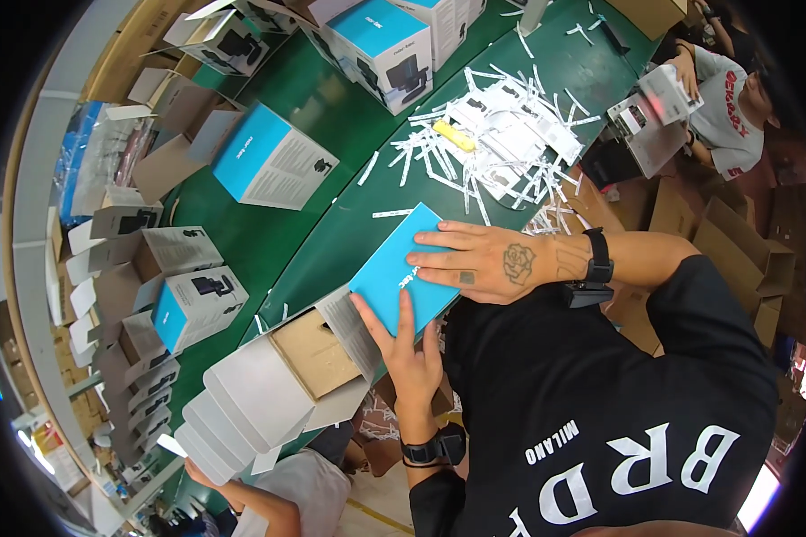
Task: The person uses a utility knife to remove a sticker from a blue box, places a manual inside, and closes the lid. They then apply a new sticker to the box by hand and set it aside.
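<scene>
A carton with a turquoise top (387, 268) sits at the near edge of the green table, close against my body. Flat across its upper right part lies my right hand (484, 259), fingers stretched out together over the turquoise face. My left hand (412, 362) comes from below, its fingers spread over the near left edge of the same face. Both hands touch the carton; its underside is hidden. Just left of it is an open white carton (345, 322) with a brown cardboard insert (313, 353) inside. Overlapping pale grey flaps (242, 403) extend beyond that.
Paper strips and white leaflets (510, 134) are heaped on the green table (331, 233), with a yellow object (454, 135) among them. Printed cartons (278, 161) stand left and at the back (376, 54). One co-worker (725, 116) holds a box at right; another's arm (260, 506) shows lower left.
</scene>
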Action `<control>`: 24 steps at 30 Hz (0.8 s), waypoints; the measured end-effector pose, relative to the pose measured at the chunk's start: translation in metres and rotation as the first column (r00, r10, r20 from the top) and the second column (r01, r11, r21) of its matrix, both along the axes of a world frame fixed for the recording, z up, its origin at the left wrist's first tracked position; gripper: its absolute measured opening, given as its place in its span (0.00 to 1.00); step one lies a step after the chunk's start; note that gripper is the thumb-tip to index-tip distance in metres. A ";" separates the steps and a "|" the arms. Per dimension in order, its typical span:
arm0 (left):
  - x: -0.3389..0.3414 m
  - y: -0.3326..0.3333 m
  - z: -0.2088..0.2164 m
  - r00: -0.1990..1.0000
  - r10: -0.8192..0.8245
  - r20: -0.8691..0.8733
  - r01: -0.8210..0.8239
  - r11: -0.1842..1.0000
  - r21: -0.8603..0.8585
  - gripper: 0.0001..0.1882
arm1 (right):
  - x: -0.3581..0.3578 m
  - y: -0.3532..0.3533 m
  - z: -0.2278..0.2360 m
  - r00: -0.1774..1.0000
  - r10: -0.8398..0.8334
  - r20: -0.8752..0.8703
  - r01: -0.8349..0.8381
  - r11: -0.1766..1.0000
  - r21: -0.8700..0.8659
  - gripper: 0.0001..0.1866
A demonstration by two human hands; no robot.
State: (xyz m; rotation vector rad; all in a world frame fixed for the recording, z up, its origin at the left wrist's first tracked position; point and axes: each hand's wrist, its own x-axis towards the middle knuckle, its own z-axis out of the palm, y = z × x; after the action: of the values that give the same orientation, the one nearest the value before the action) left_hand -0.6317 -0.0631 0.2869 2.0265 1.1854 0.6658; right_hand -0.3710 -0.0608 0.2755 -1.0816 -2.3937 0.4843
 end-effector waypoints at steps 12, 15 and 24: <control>-0.027 0.014 -0.004 0.996 -0.079 -0.049 0.076 0.995 -0.063 0.29 | 0.005 0.019 -0.027 0.994 0.056 -0.097 -0.055 0.998 0.015 0.40; -0.027 0.008 -0.014 0.999 -0.035 0.008 0.035 0.995 -0.094 0.31 | 0.005 0.009 -0.036 0.988 0.046 -0.148 -0.048 0.999 -0.010 0.40; 0.017 0.046 0.008 0.675 -0.132 -0.726 0.341 0.928 0.148 0.49 | -0.040 0.007 -0.021 0.979 -0.163 0.126 0.160 0.987 0.029 0.44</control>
State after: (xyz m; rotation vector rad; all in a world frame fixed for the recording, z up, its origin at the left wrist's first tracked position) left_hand -0.6150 -0.0174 0.2948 2.7494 1.2278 -0.1443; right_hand -0.4112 -0.0536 0.2543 -1.3219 -2.3873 0.3447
